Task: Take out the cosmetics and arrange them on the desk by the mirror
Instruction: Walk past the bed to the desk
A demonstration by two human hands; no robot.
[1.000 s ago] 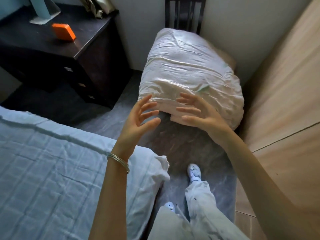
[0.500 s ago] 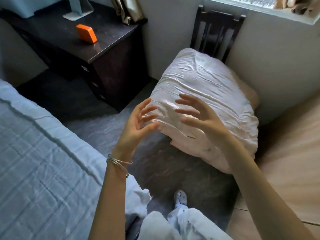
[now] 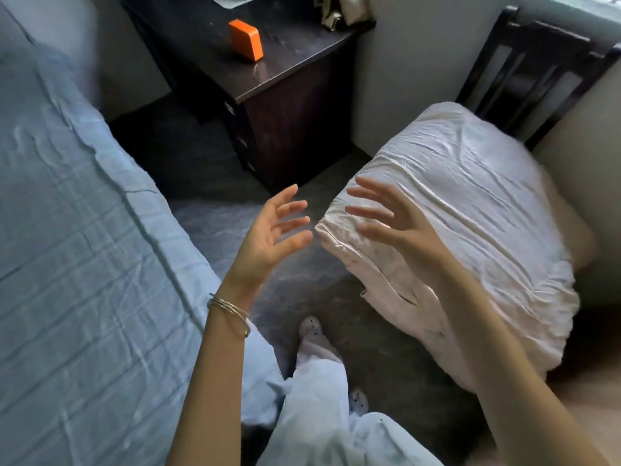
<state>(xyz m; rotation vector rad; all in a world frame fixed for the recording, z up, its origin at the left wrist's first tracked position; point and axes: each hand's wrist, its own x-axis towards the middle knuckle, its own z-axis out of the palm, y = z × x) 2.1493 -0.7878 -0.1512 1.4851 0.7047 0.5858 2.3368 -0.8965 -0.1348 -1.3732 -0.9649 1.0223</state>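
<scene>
Change vs. earlier frames: view has swung left; dark desk (image 3: 295, 62) now sits at 12 o'clock instead of 10–11, bed (image 3: 84, 264) fills more of 9 o'clock side, bundle pushed over to 2–3 o'clock. Hands keep same raised pose, nothing picked up.

Item 1 – left hand (image 3: 268, 237): centre frame, palm facing right, fingers spread and relaxed, holding nothing. Thin metal bangles (image 3: 230, 311) on wrist.

Item 2 – right hand (image 3: 400, 230): just beside left hand at its 3 o'clock, fingers splayed, loose, grasping nothing; seen over near corner of bundle, contact can't be told.

Item 3 – white crinkled plastic-wrapped bundle (image 3: 470, 213): on dark wooden chair (image 3: 537, 68), chair back at 1–2 o'clock against wall.

Item 4 – desk: dark wood, drawers on front. Orange box (image 3: 246, 39) on top, near front edge. Pale base of some object at far edge, cut off; can't tell if mirror.

Item 5 – cosmetics: none visible; location can't be told.

Item 6 – bed: light blue checked sheet, 7–10 o'clock, close to desk.

Item 7 – person's legs in pale trousers, spotted slippers (image 3: 311, 326), 6 o'clock, on dark floor between bed & chair.
</scene>
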